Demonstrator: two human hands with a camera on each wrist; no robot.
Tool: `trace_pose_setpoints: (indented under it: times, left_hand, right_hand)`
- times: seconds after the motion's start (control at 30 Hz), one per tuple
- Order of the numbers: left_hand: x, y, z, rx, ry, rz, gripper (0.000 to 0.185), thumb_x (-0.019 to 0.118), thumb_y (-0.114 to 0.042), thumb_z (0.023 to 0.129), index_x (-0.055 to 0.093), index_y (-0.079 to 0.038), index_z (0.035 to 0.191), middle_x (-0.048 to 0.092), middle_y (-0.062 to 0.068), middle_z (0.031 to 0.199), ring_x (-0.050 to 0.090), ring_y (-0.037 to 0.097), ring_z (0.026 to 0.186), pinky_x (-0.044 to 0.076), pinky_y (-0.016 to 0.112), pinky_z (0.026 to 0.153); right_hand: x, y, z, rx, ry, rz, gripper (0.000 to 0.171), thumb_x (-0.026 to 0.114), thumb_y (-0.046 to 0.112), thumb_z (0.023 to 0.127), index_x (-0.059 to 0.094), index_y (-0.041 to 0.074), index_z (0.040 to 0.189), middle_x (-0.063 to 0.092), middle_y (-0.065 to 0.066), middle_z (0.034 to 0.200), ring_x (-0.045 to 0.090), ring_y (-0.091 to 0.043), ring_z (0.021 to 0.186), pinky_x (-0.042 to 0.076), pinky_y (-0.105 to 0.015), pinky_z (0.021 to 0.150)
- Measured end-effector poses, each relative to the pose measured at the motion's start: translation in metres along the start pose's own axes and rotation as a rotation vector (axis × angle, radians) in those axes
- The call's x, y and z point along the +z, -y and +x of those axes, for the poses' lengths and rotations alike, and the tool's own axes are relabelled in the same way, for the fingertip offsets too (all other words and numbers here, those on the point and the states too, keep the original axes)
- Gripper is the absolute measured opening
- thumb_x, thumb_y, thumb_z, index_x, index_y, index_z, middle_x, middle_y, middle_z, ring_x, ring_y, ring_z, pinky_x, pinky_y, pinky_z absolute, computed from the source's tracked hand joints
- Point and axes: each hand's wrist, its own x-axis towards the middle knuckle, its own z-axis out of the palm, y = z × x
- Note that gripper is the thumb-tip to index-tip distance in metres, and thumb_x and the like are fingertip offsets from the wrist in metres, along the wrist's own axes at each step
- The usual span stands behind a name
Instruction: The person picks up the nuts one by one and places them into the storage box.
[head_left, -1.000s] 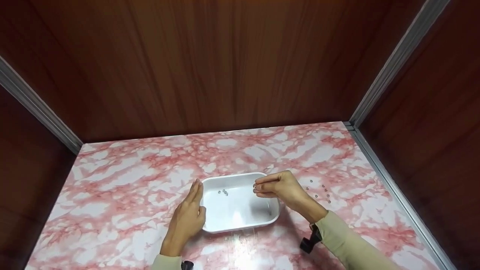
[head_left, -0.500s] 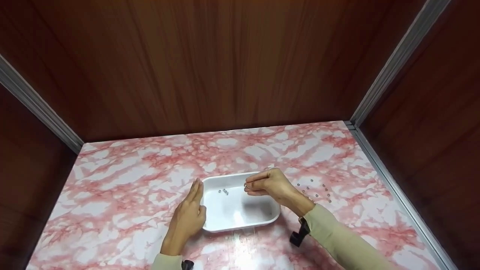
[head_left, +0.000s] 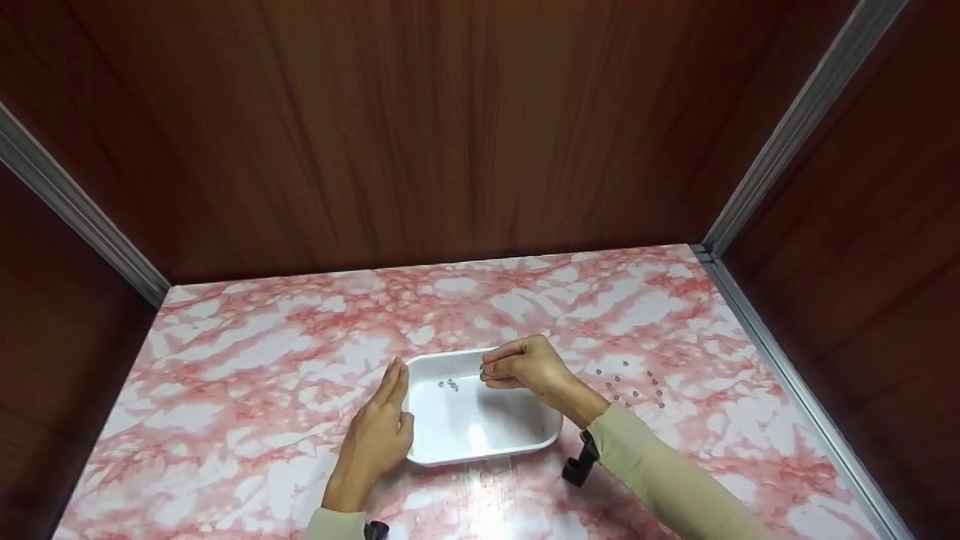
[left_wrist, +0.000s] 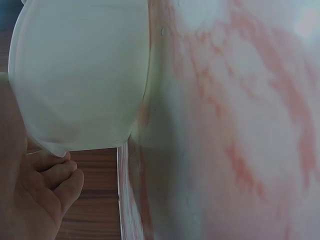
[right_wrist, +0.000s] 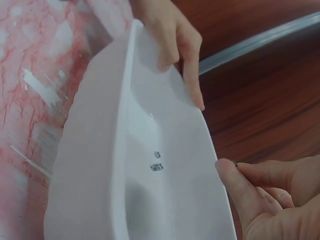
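A white tray (head_left: pixel 480 442) stands on the table with several small metal nuts (head_left: pixel 451 385) lying inside, toward its far left. My left hand (head_left: pixel 379 431) rests along the tray's left rim, its fingers straight. In the left wrist view part of that hand (left_wrist: pixel 45 195) shows beside the tray wall. Over the tray's far right part, my right hand (head_left: pixel 529 369) pinches a small metal nut (head_left: pixel 482 370) between thumb and fingertips. The right wrist view shows these fingers near the rim, with only a dark speck of the nut (right_wrist: pixel 239 164) visible.
Several more small nuts (head_left: pixel 635 394) lie scattered on the pink-and-white marbled table (head_left: pixel 262 375), right of the tray. Brown wood-grain panels (head_left: pixel 450 135) enclose the back and sides, with grey metal strips (head_left: pixel 795 120) at the corners.
My right hand has moved left, farther over the tray, with the nut still pinched. More loose nuts on the table now show behind it. My left hand has stayed at the rim.
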Motion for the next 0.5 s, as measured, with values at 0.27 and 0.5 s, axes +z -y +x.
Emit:
trace_pose_setpoints:
  times: [0.27,0.5]
  left_hand:
    - [0.0019,0.0000,0.0005,0.004,-0.021,0.003,0.064,0.058,-0.001,0.094,0.041,0.009,0.156,0.037,0.026,0.167,0.066,0.039,0.126,0.045,0.024,0.059]
    - [0.0018,-0.0001,0.0013,-0.002,-0.020,0.001,0.063,0.057,-0.001,0.095,0.042,0.009,0.156,0.038,0.026,0.167,0.054,0.042,0.143,0.042,0.025,0.061]
  right_hand:
    - [0.0000,-0.0020,0.0006,-0.014,-0.018,-0.011,0.032,0.066,-0.009,0.093,0.067,-0.020,0.123,0.078,-0.027,0.111,0.080,-0.031,0.099,0.066,-0.034,0.086]
    - [-0.0035,-0.0013,-0.0046,-0.038,-0.003,-0.012,0.033,0.067,-0.008,0.094,0.066,-0.020,0.125,0.075,-0.032,0.116,0.081,-0.024,0.092,0.066,-0.036,0.087]
